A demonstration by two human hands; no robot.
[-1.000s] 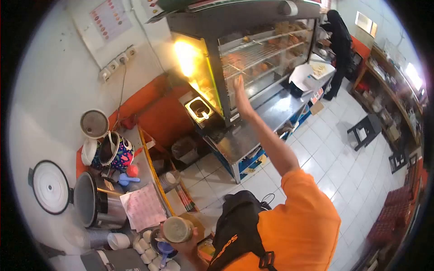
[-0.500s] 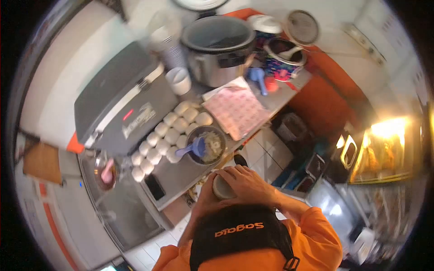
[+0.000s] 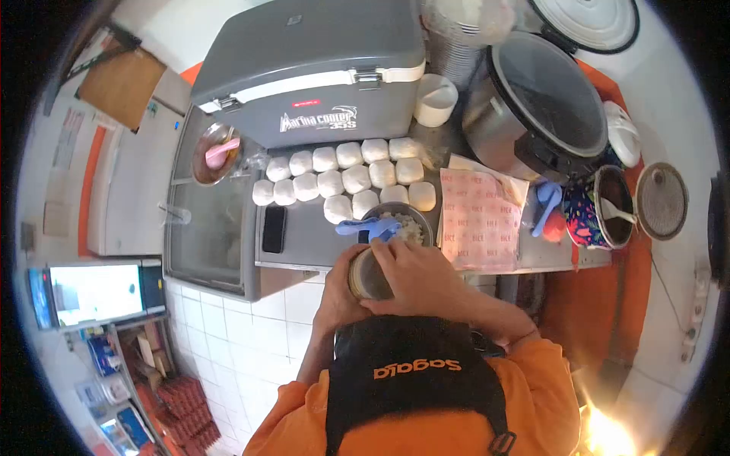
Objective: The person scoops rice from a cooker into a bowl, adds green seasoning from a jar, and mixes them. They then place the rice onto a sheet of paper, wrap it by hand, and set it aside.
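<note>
Both bare hands grasp a round, squat container with a pale rim (image 3: 369, 275), held just off the front edge of the grey-topped counter (image 3: 315, 239), near the middle of that edge. The left hand (image 3: 338, 289) curves around the container's left side, while the right hand (image 3: 420, 277) spreads its fingers over the top and right side (what lies beneath the palm is hidden). Right behind the container, close to the counter's front edge, sits a round metal bowl (image 3: 431, 228) of white rice (image 3: 411, 229), with a blue plastic scoop (image 3: 357, 226) resting in it and its handle pointing left. Rows of rounded white bundles (image 3: 356, 180) run from behind the bowl toward the counter's left edge. A black smartphone (image 3: 274, 230) lies near the front left corner. To the bowl's right, pink-and-white printed paper sheets (image 3: 480, 216) reach the front edge. A grey lidded cooler box (image 3: 319, 83) stands along the back edge, and a large silver cooker (image 3: 494, 125) with a raised lid occupies the back right. Toward the right end stands a dark floral-patterned pot (image 3: 582, 216).
</note>
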